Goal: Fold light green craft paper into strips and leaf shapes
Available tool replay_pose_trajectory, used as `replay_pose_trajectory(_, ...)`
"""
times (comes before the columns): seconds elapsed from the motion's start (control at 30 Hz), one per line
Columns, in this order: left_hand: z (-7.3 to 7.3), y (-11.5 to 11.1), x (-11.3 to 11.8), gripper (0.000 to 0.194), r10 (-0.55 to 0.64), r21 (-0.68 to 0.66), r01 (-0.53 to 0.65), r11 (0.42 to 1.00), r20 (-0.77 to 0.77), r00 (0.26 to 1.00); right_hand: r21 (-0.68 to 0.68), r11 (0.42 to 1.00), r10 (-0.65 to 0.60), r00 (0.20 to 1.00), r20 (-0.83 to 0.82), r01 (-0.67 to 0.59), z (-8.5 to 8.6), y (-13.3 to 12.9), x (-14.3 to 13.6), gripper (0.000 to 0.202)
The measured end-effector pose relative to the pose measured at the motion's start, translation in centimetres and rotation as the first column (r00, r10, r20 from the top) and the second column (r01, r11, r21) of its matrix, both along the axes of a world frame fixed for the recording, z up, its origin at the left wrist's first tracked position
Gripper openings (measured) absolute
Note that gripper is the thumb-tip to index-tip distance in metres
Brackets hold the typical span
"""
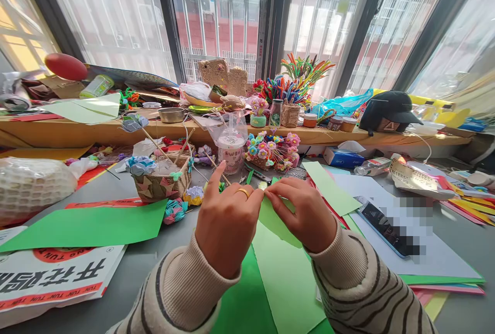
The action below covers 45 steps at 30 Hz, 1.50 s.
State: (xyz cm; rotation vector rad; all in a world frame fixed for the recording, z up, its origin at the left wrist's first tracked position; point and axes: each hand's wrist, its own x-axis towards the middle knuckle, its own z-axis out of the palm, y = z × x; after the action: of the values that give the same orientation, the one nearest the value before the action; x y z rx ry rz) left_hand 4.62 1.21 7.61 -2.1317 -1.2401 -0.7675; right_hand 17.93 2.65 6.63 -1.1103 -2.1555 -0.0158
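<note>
My left hand [232, 220] and my right hand [305, 210] meet at their fingertips over the middle of the desk. Both pinch a light green piece of paper [275, 223], which shows below and behind my right fingers. The left index finger points up and away, and a gold ring sits on that hand. Exactly how the paper is folded between the fingertips is hidden. Under the hands lies a long light green sheet [288, 282] on top of a darker green sheet [242, 298].
To the left are a green sheet [88, 224], a printed paper bag [54, 282] and a basket of paper flowers [157, 187]. A lidded cup [231, 154] and crocheted flowers [273, 149] stand ahead. A phone [381, 223] rests on stacked paper [436, 251] at right.
</note>
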Motion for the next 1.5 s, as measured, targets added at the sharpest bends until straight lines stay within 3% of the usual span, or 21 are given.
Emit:
replay_pose_trajectory(0.53,0.2,0.1,-0.3,0.019,-0.031,-0.045,0.030,0.999,-0.010,0.999,-0.091,0.995,0.049,0.998,-0.027,-0.052,0.2,0.1,0.6,0.012)
replay_pose_trajectory(0.83,0.3,0.1,-0.3,0.021,-0.074,-0.099,0.076,0.992,0.019,0.997,-0.202,0.967,0.137,0.986,-0.091,-0.153,0.5,0.5,1.2,0.013)
replay_pose_trajectory(1.03,0.2,0.2,-0.5,0.020,-0.063,-0.187,0.051,0.981,-0.057,0.996,-0.293,0.944,0.158,0.987,-0.010,-0.153,0.4,0.7,1.4,0.013)
replay_pose_trajectory(1.23,0.2,0.3,-0.4,0.023,-0.063,-0.192,0.045,0.980,-0.092,0.994,-0.269,0.952,0.161,0.987,0.025,-0.149,0.3,0.7,1.3,0.014)
replay_pose_trajectory(1.5,0.2,0.3,-0.4,0.022,-0.099,-0.183,0.094,0.979,-0.018,0.995,-0.272,0.952,0.138,0.990,-0.018,-0.138,0.3,0.6,1.5,0.014)
